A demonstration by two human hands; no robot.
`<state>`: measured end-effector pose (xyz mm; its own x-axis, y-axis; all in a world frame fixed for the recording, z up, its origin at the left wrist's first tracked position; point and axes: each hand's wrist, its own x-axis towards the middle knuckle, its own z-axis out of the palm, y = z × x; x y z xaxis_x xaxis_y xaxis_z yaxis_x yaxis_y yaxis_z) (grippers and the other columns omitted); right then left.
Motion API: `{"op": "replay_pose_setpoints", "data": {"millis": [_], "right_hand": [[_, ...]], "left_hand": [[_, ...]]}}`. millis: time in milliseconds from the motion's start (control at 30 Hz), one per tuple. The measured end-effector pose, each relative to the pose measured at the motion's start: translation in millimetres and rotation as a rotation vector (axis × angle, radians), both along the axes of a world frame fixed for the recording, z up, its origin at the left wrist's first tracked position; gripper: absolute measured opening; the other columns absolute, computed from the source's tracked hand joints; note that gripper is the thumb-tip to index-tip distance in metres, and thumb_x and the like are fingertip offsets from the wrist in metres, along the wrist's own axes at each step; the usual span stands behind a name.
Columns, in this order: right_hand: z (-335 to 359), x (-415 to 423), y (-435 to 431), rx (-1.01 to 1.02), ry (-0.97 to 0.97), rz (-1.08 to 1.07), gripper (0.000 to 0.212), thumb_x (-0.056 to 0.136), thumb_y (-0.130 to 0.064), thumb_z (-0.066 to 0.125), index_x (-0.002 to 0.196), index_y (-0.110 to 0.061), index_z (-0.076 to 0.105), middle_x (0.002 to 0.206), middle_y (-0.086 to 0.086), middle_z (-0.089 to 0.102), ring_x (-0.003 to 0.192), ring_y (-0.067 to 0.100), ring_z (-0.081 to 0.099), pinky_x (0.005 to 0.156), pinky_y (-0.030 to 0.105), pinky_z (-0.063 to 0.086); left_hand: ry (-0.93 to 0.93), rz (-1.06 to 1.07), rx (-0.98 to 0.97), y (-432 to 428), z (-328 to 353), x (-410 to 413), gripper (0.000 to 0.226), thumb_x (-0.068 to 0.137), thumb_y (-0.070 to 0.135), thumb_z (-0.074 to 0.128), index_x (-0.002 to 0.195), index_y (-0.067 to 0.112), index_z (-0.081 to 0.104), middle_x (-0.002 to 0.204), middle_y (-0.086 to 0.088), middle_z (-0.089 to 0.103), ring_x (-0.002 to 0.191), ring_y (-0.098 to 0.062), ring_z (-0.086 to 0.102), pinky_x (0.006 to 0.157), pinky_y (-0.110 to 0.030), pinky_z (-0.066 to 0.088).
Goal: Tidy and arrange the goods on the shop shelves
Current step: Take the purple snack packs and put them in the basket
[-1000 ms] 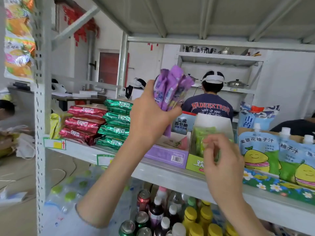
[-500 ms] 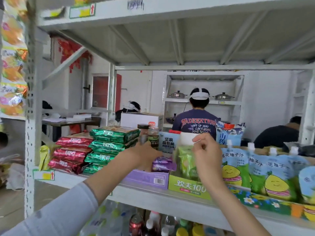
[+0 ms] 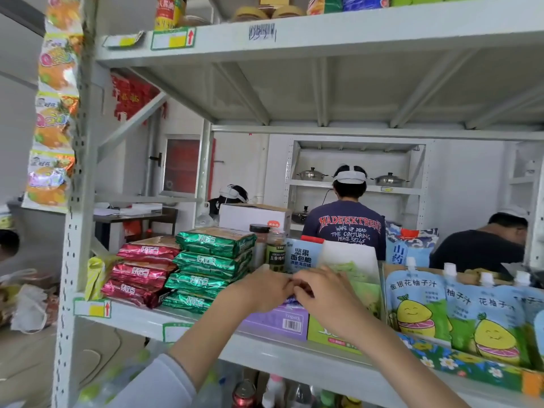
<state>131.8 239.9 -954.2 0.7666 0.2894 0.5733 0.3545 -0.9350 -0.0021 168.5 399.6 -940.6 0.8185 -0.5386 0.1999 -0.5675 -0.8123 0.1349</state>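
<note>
Both hands meet over the purple display box [image 3: 276,320] on the middle shelf [image 3: 138,319]. My left hand [image 3: 259,290] reaches in from the lower left, its fingers curled down onto the purple snack packets [image 3: 290,301] in the box. From the right, my right hand [image 3: 323,293] curls its fingertips onto the same packets. Only a sliver of the packets shows between the hands. Right of the purple box stands a green display box [image 3: 332,334] with pale green packets [image 3: 362,290] in it.
Stacks of green packs [image 3: 212,260] and red packs [image 3: 141,272] lie left of the hands. Juice pouches [image 3: 418,301] stand in a row on the right. Spice jars [image 3: 273,248] are behind. Bottles and cans [image 3: 244,396] fill the shelf below. People [image 3: 347,228] work beyond.
My left hand lowered the purple packets from above into the purple box. My right hand left the green box and joined it on the packets. The camera tilted up.
</note>
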Motion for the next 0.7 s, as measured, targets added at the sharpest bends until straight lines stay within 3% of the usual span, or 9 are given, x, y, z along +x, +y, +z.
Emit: {"op": "replay_pose_setpoints", "data": {"millis": [67,133,233,300,400,467,500,600,700], "right_hand": [[1.1,2.7,6.8,-0.058,0.006,-0.054,0.022,0.104,-0.036,0.041,0.109,-0.029,0.061,0.111,-0.010,0.068,0.106,0.016,0.047,0.094,0.042,0.036],[-1.8,3.6,14.2,-0.138,-0.026,-0.080,0.023,0.105,-0.034,0.038,0.108,-0.026,0.059,0.113,-0.007,0.066,0.109,0.018,0.047,0.095,0.042,0.033],[-5.0,8.3,20.2,-0.241,0.087,-0.119,0.028,0.106,-0.026,0.041,0.113,-0.016,0.066,0.116,0.002,0.064,0.114,0.024,0.051,0.098,0.044,0.040],[0.7,12.9,25.8,-0.261,0.203,-0.144,0.025,0.103,-0.019,0.046,0.108,-0.008,0.068,0.112,0.013,0.066,0.109,0.033,0.058,0.091,0.043,0.050],[16.5,20.3,38.5,-0.383,0.274,-0.204,0.023,0.098,-0.014,0.049,0.112,-0.007,0.066,0.118,0.018,0.065,0.115,0.036,0.058,0.094,0.041,0.046],[28.1,24.1,46.6,-0.428,0.340,-0.228,0.016,0.095,-0.012,0.049,0.104,-0.011,0.062,0.117,0.017,0.064,0.116,0.033,0.056,0.099,0.042,0.040],[33.8,27.1,48.0,-0.419,0.395,-0.230,0.009,0.094,-0.010,0.049,0.095,-0.013,0.057,0.110,0.016,0.064,0.112,0.031,0.057,0.096,0.040,0.040],[51.2,48.9,49.7,-0.302,0.545,-0.233,0.019,0.092,-0.006,0.049,0.074,-0.010,0.053,0.077,0.010,0.058,0.083,0.028,0.057,0.069,0.033,0.044],[61.2,81.6,50.5,-0.069,0.440,-0.192,0.020,0.092,-0.009,0.053,0.080,-0.001,0.067,0.080,0.015,0.069,0.075,0.030,0.064,0.071,0.041,0.057]], "left_hand": [[-0.203,0.032,0.006,5.0,-4.3,7.1,0.040,0.108,0.031,0.035,0.106,0.010,0.068,0.104,-0.016,0.068,0.095,-0.034,0.063,0.076,-0.036,0.041],[-0.426,0.048,-0.071,15.5,-9.1,11.3,0.030,0.100,0.031,0.046,0.089,0.015,0.070,0.092,-0.007,0.070,0.089,-0.029,0.065,0.078,-0.035,0.046],[-0.670,-0.010,-0.385,23.7,-32.0,4.9,0.018,0.093,0.023,0.056,0.081,0.018,0.070,0.084,0.002,0.066,0.081,-0.023,0.062,0.075,-0.036,0.052],[-0.754,0.008,-0.557,22.8,-57.9,-5.6,0.012,0.090,0.023,0.059,0.082,0.023,0.069,0.084,0.007,0.065,0.084,-0.021,0.062,0.074,-0.035,0.050],[-0.806,0.092,-0.533,13.6,-93.0,-7.4,0.025,0.092,0.037,0.050,0.098,0.032,0.074,0.108,0.012,0.071,0.118,-0.019,0.061,0.105,-0.050,0.039],[-0.793,0.131,-0.484,7.9,-103.7,-4.7,0.036,0.095,0.042,0.047,0.114,0.028,0.074,0.121,0.010,0.070,0.131,-0.021,0.056,0.114,-0.056,0.026],[-0.780,0.144,-0.471,6.5,-105.1,-2.6,0.041,0.096,0.044,0.045,0.120,0.026,0.073,0.124,0.009,0.070,0.132,-0.022,0.056,0.115,-0.056,0.024],[-0.720,0.145,-0.504,8.6,-110.2,1.4,0.046,0.101,0.047,0.038,0.131,0.030,0.068,0.132,0.015,0.067,0.133,-0.018,0.056,0.118,-0.048,0.017],[-0.682,0.130,-0.568,10.5,-116.1,3.9,0.042,0.101,0.046,0.038,0.125,0.034,0.070,0.131,0.018,0.066,0.129,-0.016,0.059,0.120,-0.044,0.015]]}}
